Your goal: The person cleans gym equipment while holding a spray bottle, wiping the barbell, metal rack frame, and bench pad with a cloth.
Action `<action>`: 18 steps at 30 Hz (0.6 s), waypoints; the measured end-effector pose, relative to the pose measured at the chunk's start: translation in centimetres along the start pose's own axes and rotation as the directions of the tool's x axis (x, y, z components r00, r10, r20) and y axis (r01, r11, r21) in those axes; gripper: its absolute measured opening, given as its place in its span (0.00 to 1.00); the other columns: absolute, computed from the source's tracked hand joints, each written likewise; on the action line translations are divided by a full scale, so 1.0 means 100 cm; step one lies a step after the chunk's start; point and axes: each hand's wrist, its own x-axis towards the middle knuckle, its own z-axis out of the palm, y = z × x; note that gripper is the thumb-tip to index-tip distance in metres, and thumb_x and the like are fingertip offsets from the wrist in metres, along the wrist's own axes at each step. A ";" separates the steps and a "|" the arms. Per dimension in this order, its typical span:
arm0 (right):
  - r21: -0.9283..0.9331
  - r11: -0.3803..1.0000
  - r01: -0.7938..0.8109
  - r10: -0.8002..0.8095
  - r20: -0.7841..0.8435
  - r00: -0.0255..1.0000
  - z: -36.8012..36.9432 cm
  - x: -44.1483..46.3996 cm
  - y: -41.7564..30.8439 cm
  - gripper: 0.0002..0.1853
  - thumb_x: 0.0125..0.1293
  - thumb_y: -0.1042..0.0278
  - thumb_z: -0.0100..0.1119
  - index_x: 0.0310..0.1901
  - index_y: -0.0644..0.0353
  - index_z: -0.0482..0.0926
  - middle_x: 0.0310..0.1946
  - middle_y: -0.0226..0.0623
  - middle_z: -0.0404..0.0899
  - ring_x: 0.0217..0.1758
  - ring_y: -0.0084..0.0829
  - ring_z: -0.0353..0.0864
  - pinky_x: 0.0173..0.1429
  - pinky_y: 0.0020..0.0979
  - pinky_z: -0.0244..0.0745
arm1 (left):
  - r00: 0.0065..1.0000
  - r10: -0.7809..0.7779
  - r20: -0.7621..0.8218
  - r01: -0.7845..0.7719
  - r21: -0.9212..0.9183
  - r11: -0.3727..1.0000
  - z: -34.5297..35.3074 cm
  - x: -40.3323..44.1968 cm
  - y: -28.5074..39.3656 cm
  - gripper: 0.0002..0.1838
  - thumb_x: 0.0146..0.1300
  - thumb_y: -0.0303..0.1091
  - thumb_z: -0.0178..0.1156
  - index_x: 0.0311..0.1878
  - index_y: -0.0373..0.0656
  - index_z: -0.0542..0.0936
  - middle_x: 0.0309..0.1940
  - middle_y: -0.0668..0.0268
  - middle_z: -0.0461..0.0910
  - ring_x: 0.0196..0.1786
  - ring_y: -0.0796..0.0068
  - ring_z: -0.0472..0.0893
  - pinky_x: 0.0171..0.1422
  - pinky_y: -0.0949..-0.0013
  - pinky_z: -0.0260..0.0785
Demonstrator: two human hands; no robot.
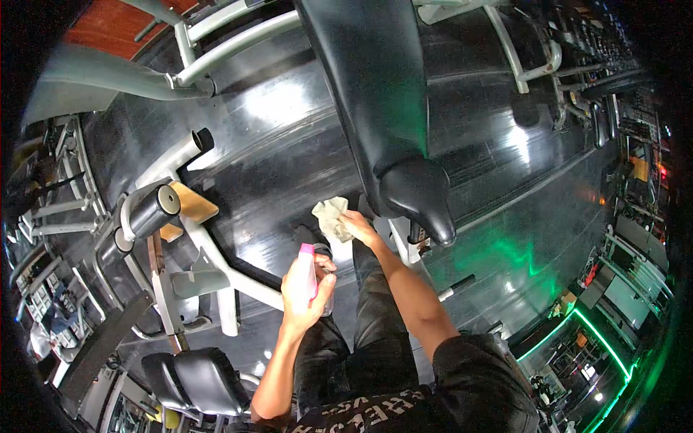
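Note:
My left hand (pixel 307 292) is wrapped round a spray bottle (pixel 308 263) with a pink top, held upright in front of my legs. In my right hand (pixel 359 228) is a crumpled pale yellow cloth (pixel 333 218), pinched at its right side and hanging above the floor. The cloth and the bottle are apart. Just right of the cloth stands a long black padded bench (pixel 375 94), its narrow end (pixel 419 195) closest to my right forearm. Neither the cloth nor the bottle touches the bench.
A white-framed machine with black rollers (pixel 155 209) stands on the left, its base bar (pixel 253 289) reaching near my left hand. A black padded seat (pixel 206 381) is at lower left. More gym machines line the right side, near a green-lit frame (pixel 606 339). The floor is dark and shiny.

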 end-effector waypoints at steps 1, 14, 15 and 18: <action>-0.012 1.000 0.005 -0.005 -0.004 1.000 -0.008 -0.004 0.025 0.17 0.69 0.64 0.48 0.51 0.67 0.76 0.45 0.34 0.81 0.46 0.28 0.80 0.51 0.30 0.73 | 1.000 0.010 -0.001 -0.010 -0.010 1.000 -0.004 -0.005 -0.005 0.17 0.58 0.24 0.62 0.50 0.35 0.72 0.34 0.61 0.80 0.28 0.79 0.76 0.34 0.73 0.69; 0.795 0.606 -0.034 0.174 -0.091 0.981 0.004 -0.169 -0.016 0.28 0.67 0.50 0.53 0.62 0.59 0.67 0.55 0.33 0.75 0.57 0.30 0.75 0.60 0.32 0.69 | 0.997 0.073 0.038 -0.078 0.181 0.980 -0.001 -0.085 -0.066 0.13 0.59 0.29 0.63 0.45 0.38 0.73 0.32 0.66 0.79 0.29 0.80 0.76 0.35 0.73 0.70; 0.793 0.608 -0.043 0.173 -0.079 0.982 0.001 -0.172 -0.005 0.28 0.67 0.50 0.53 0.62 0.59 0.67 0.55 0.33 0.75 0.57 0.30 0.75 0.60 0.32 0.69 | 0.998 0.044 0.036 -0.050 0.170 0.984 0.004 -0.093 -0.071 0.13 0.59 0.29 0.63 0.45 0.38 0.73 0.32 0.67 0.79 0.29 0.80 0.76 0.34 0.74 0.70; 0.454 0.891 0.005 0.077 -0.161 0.984 -0.024 -0.166 0.094 0.22 0.71 0.63 0.48 0.63 0.62 0.66 0.55 0.36 0.73 0.57 0.31 0.74 0.61 0.31 0.68 | 0.993 -0.118 -0.020 0.120 0.125 0.985 0.020 -0.117 -0.089 0.11 0.57 0.28 0.66 0.42 0.39 0.76 0.30 0.70 0.79 0.31 0.81 0.76 0.38 0.74 0.69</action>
